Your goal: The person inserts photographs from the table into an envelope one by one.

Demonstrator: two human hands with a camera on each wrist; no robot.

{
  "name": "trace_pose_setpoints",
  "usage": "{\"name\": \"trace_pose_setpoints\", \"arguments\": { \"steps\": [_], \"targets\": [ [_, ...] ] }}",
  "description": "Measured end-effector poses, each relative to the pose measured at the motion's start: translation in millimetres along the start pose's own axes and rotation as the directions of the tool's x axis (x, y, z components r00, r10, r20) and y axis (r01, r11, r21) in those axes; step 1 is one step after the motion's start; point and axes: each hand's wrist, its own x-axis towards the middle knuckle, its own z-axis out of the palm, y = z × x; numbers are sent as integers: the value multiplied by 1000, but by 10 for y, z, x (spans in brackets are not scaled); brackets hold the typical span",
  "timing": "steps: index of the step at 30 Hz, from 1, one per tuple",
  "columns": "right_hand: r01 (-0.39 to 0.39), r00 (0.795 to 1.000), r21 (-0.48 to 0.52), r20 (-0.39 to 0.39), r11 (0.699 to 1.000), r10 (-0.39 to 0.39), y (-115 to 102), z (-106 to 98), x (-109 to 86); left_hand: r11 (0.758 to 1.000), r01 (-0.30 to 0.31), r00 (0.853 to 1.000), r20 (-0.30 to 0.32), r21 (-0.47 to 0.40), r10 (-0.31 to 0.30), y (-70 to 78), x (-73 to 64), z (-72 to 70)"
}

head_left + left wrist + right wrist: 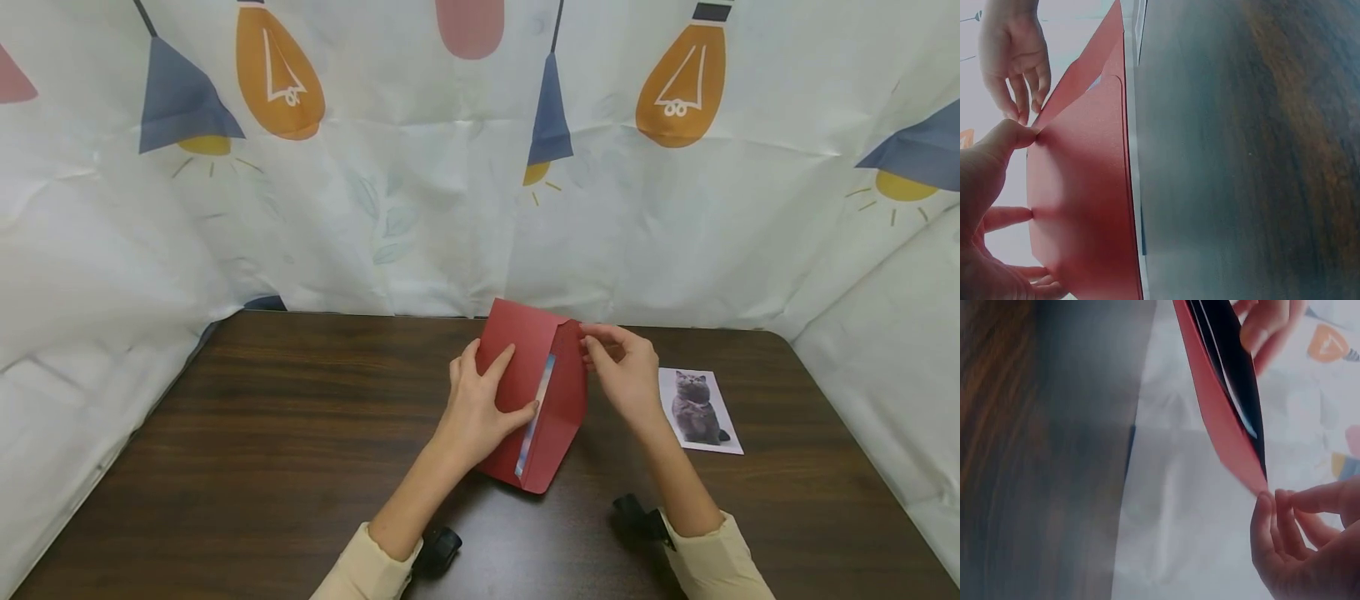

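Observation:
A red envelope [517,333] lies tilted near the table's back edge, its flap [555,442] folded open to the right. Inside the mouth a narrow bluish-white strip of a card [536,417] shows; the rest of it is hidden. My left hand [474,412] rests spread on the envelope, its thumb at the mouth and its fingertips pressing the red paper. With thumb and fingers, my right hand [626,367] pinches the upper end of the flap, as the right wrist view also shows. Beside my right forearm lies a cat picture [697,408].
Dark wood-grain covers the table [300,417]. Behind it hangs a white cloth [412,208] printed with lamps and bulbs. Black wrist cameras [437,552] sit under both forearms, close to the tabletop.

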Motion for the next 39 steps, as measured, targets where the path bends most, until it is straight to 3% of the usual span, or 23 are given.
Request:
{"name": "trace_pose_setpoints", "arguments": {
  "steps": [8, 17, 27, 39],
  "targets": [
    [9, 996, -168, -90, 986, -24, 98, -211, 109, 1000, 15, 999, 51, -22, -14, -7, -1, 6],
    [-30, 996, -315, -84, 949, 3, 244, -490, 187, 999, -7, 998, 64, -48, 10, -23, -19, 16],
    [-108, 994, -353, -70, 929, 89, 483, -737, 255, 998, 0, 997, 71, -56, 3, -27, -18, 6],
    [-170, 985, -380, -48, 909, 164, 544, -864, 268, 998, 43, 995, 91, -54, -38, -17, -6, -29]
  ]
}}
